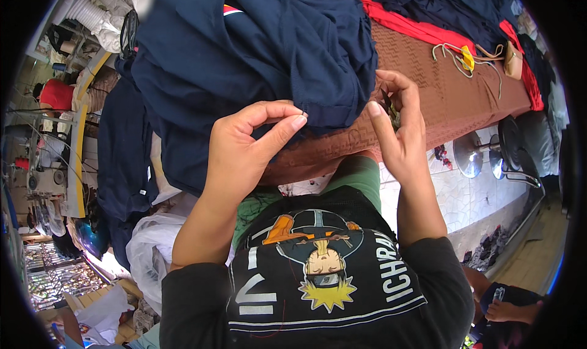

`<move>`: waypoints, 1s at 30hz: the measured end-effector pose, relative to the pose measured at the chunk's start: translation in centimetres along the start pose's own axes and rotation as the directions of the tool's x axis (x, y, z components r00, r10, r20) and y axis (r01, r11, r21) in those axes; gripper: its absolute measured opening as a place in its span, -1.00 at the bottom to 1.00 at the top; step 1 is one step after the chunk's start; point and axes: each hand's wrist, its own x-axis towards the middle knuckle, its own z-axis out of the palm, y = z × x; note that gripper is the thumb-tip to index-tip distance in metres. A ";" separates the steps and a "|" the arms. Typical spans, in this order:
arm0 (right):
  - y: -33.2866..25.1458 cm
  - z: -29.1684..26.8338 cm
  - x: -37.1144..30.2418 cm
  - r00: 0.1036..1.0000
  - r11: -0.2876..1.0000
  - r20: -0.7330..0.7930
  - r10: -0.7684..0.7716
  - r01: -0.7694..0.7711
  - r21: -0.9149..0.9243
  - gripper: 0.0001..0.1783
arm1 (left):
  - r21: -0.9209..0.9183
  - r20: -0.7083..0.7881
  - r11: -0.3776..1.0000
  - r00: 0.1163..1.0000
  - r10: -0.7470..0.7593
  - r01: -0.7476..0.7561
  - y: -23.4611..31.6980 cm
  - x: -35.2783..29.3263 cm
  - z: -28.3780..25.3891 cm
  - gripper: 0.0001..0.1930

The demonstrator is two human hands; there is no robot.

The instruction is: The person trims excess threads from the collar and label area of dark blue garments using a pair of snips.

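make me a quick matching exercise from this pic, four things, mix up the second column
1. left hand
2. right hand
3. plastic bag
4. brown cloth

A. white and crumpled
B. partly under the navy garment
C. thumb and forefinger tips together
D. thumb and forefinger tips apart

Pairs: 1-C, 2-D, 3-A, 4-B

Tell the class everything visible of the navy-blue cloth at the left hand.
The navy-blue cloth looks like soft, matte fabric, bunched in deep folds. A small red and white detail shows toward its far side, and a seamed band runs along part of its near edge. It lies on the brown cover and droops past the near edge. The left hand pinches, thumb to forefinger, by the band; whether on cloth or thread is unclear.
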 end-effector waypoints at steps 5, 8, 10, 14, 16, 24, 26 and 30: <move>-3.2 0.5 0.5 0.927 0.925 0.231 -0.295 0.337 -0.175 -0.61 | 0.029 -0.012 0.999 0.999 0.030 -0.030 -0.1 -0.5 -0.2 -0.87; -3.0 1.1 0.8 0.880 0.864 0.232 -0.413 0.460 -0.204 -0.61 | 0.016 -0.011 1.000 1.000 0.022 -0.022 0.0 -0.5 -0.1 -0.87; -2.6 1.8 1.0 0.856 0.829 0.206 -0.473 0.512 -0.225 -0.64 | 0.012 -0.010 1.000 1.000 0.017 -0.017 0.1 -0.5 0.0 -0.87; -2.2 2.8 1.6 0.816 0.786 0.172 -0.553 0.578 -0.217 -0.67 | -0.010 -0.004 1.000 1.000 0.017 -0.017 -0.1 -0.4 0.1 -0.87; -2.1 3.2 1.8 0.805 0.773 0.150 -0.574 0.593 -0.225 -0.70 | -0.011 -0.002 1.000 1.000 0.028 -0.028 -0.3 -0.4 0.1 -0.87; -2.5 3.0 2.1 0.811 0.768 0.135 -0.569 0.583 -0.264 -0.74 | 0.429 0.106 0.860 0.961 0.255 -0.276 0.8 -0.5 -1.6 -0.88; -2.4 1.9 1.9 0.870 0.826 0.094 -0.484 0.490 -0.277 -0.72 | 0.747 0.371 0.544 0.918 0.137 -0.383 2.9 -1.9 -4.6 -0.87; -2.6 0.4 1.7 0.962 0.941 0.013 -0.274 0.271 -0.204 -0.64 | 0.813 0.296 0.538 0.954 -0.049 -0.225 3.9 -3.0 -5.6 -0.80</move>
